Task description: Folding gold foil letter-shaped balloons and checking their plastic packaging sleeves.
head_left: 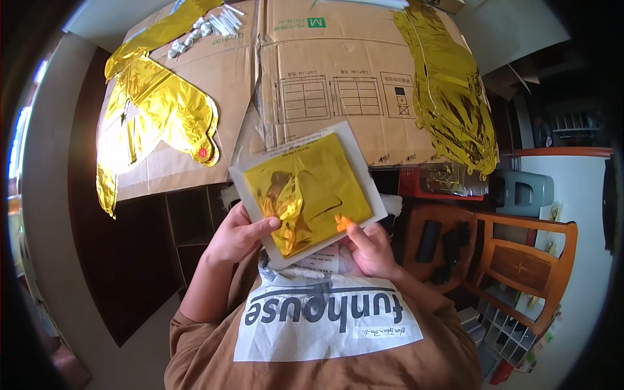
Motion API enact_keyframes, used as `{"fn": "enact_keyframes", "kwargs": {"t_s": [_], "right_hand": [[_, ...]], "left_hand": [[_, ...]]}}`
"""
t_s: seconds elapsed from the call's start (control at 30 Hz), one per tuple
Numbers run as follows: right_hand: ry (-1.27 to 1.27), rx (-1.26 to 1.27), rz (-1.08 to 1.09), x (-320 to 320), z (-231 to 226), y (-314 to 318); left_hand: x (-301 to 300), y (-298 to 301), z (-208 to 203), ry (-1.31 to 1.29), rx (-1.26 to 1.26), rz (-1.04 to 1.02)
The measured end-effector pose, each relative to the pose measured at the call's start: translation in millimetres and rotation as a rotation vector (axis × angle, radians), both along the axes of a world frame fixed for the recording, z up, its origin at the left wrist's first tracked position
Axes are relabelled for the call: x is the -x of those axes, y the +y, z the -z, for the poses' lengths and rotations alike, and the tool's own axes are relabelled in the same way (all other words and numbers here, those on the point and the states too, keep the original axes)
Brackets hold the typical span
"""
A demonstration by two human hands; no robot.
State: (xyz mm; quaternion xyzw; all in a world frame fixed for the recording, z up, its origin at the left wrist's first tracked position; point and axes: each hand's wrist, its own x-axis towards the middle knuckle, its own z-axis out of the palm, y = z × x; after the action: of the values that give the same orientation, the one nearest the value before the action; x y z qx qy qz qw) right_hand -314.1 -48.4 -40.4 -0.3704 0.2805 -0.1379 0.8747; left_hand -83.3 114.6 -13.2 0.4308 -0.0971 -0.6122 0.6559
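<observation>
A folded gold foil sheet (325, 172) lies in or on a flat clear plastic bag (354, 146), tilted in front of my chest. My left hand (237, 237) is closed on the packet's lower left edge, thumb on top beside a crumpled fold of foil. On the lower right edge my right hand (374, 252) grips the same packet. A small orange cover or scrap (343, 223) shows at the right thumb's tip. The fingers beneath the packet are hidden.
A cardboard-covered table (312, 58) stands ahead, with flattened gold foil balloons (169, 107) at left and more gold foil (448, 84) at right. White sticks (226, 21) lie far left. Right of me are a red crate (416, 183), a wooden chair (530, 263) and a grey-green stool (530, 188).
</observation>
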Motion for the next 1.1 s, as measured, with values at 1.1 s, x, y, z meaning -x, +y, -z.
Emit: {"fn": "enact_keyframes", "kwargs": {"t_s": [1.1], "right_hand": [[0.153,-0.006,-0.359,10.8,-79.7,-73.8]], "left_hand": [[7.2,9.0,-38.4,-0.284,-0.043,0.030]]}}
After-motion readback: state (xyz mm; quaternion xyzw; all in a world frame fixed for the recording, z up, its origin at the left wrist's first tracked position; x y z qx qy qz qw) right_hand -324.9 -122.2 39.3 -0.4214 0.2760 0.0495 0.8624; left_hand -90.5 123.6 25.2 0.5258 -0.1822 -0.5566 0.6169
